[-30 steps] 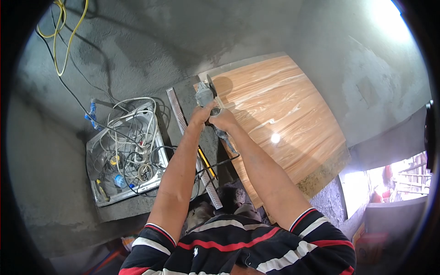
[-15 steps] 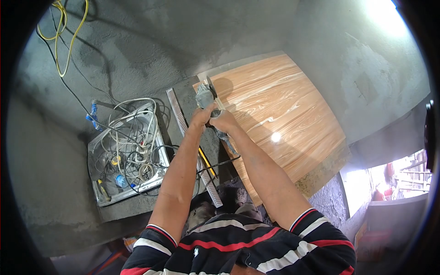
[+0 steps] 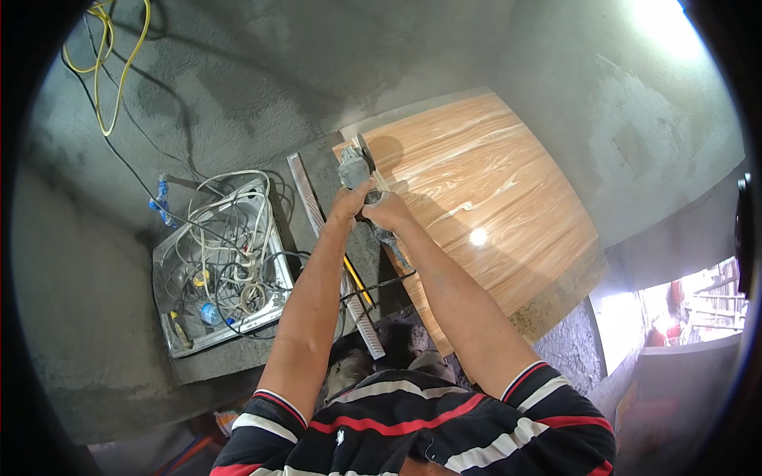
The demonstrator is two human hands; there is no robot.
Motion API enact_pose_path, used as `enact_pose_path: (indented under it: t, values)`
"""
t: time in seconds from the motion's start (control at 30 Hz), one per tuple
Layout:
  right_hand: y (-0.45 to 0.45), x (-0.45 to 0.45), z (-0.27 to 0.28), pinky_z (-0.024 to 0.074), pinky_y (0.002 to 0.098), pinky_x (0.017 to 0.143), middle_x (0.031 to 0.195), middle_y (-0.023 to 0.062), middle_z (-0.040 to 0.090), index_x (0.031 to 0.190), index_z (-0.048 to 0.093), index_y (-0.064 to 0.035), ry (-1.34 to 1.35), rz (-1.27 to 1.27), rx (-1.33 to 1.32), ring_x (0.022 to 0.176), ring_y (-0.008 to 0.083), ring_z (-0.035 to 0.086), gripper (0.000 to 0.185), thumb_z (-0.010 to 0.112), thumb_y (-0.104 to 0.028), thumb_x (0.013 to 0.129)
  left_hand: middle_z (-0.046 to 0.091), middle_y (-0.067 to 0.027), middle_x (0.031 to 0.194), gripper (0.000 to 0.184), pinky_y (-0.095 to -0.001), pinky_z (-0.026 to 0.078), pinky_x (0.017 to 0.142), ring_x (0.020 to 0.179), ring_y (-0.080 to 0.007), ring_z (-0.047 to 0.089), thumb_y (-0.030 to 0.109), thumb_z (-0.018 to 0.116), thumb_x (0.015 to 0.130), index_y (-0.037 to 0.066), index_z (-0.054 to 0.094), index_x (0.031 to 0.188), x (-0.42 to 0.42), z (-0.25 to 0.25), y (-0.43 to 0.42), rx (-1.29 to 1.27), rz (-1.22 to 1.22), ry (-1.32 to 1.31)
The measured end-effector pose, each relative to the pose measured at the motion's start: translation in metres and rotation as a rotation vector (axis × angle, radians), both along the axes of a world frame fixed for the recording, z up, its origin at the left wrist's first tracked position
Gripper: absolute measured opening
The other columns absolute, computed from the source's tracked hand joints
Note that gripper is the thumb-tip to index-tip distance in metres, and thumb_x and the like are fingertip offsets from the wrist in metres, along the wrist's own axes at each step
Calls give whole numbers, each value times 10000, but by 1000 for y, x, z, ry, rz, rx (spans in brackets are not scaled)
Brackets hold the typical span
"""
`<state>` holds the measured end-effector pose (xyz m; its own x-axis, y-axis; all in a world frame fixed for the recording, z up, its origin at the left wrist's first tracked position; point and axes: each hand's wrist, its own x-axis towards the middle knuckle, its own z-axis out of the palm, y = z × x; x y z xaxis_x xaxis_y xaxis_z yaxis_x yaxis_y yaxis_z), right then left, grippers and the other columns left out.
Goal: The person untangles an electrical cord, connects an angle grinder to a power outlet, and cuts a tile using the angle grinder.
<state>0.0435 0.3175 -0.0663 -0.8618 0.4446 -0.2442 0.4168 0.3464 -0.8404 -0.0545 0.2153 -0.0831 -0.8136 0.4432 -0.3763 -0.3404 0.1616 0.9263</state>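
An angle grinder (image 3: pixel 355 168), grey with dust, is held in both hands over the left part of a glossy wood-patterned tile (image 3: pixel 484 190). My left hand (image 3: pixel 347 205) is wrapped round its body just behind the head. Right beside it, my right hand (image 3: pixel 386 211) grips the rear of the body, and the two hands touch. The disc (image 3: pixel 364 147) stands on edge along a cut line; a narrow strip of tile (image 3: pixel 429 313) lies left of that line. The power cord (image 3: pixel 381 283) runs from the grinder's tail to the left under my forearms.
Left stands a white tray (image 3: pixel 278 238) full of tangled cables, tape and small tools. A long metal straightedge (image 3: pixel 308 189) and a yellow-black bar (image 3: pixel 359 284) lie between tray and tile. Yellow cable (image 3: pixel 98 87) hangs on the cement wall.
The grinder and both hands have stayed almost in place. The disc seems a touch farther up along the line; nothing was let go.
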Motion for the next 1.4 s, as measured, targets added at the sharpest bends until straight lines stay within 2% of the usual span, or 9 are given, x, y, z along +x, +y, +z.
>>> enact_pose_path:
  t: [0.1,0.37,0.63,1.4]
  values:
    - [0,3,8,550,430,923,1157,332,706,1169,692,97,11,15,-29,1098,410,706,628,782,-342,727,714,-237,1080,720,-377,555,719,863,-251,711,385,820,838,-208,626,1196,7,12,1,-8,30,26]
    - [-1,6,6,543,429,945,1185,349,690,1219,658,126,14,-7,-17,1133,420,692,693,776,-344,723,710,-249,1088,744,-375,560,729,875,-265,712,391,821,839,-228,611,1196,6,5,0,5,5,15]
    - [0,9,1,543,431,942,1185,350,689,1215,658,122,-17,-1,-21,1131,425,690,674,766,-330,727,702,-265,1099,812,-381,560,738,892,-276,712,423,827,825,-245,589,1220,9,-1,0,5,-8,24]
    - [-3,14,-21,545,433,940,1181,321,703,1207,682,78,-35,-36,2,1121,417,695,624,785,-293,715,729,-196,1019,636,-368,554,696,815,-246,711,374,808,855,-167,666,1157,30,4,-5,42,23,19]
